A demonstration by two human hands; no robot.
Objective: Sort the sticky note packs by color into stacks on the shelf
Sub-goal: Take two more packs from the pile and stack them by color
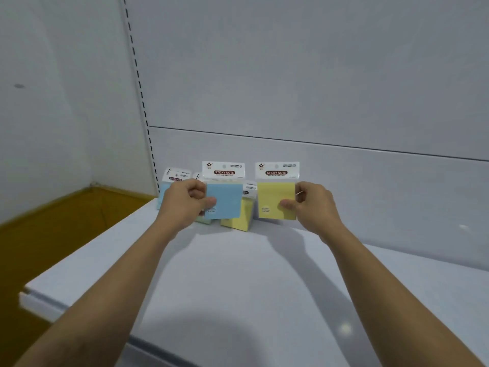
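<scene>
My left hand [185, 201] pinches a blue sticky note pack [225, 200] by its left edge and holds it upright above the white shelf [238, 274]. A yellow sticky note pack [275, 197] is pinched at its right edge by my right hand [313, 205], also upright, its lower edge near the shelf's back. Behind them, against the back panel, stand another blue pack [165, 189], a yellow pack [239, 218] and a greenish pack [203, 220] that my left hand mostly hides.
The grey back panel [317, 102] rises behind the shelf, with a slotted upright [137, 75] at its left. Left of the shelf lies a yellow-brown floor [53, 234] and a white wall. The shelf's front edge [42, 298] runs at lower left.
</scene>
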